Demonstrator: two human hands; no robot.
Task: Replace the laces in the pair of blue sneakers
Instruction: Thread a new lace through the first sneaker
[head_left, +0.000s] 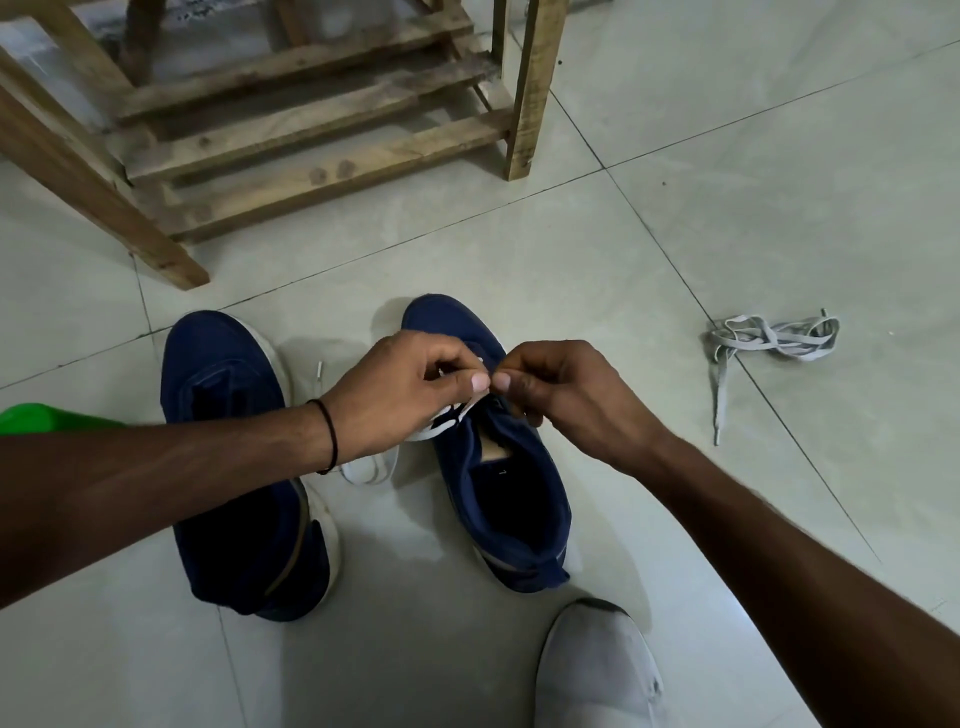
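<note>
Directly beneath the fingers (478, 382) stands one blue sneaker (498, 483); the second sneaker (223, 415) lies off to their left on the floor (675, 156). The left hand (410, 384) and the right hand (566, 395) both pinch the white lace (452, 415) above the eyelets, thumbs nearly touching. It would be best to keep the lace flat, feed it squarely through the next eyelet, then even both ends. The grey laces (774, 340) lie well apart to the right.

The left hand (400, 395) and right hand (566, 400) hide the eyelets of one sneaker (509, 499), so the white lace (441, 423) routing cannot be determined. The picture's edges cut off the wooden rack (311, 130) and a green object (31, 418).
</note>
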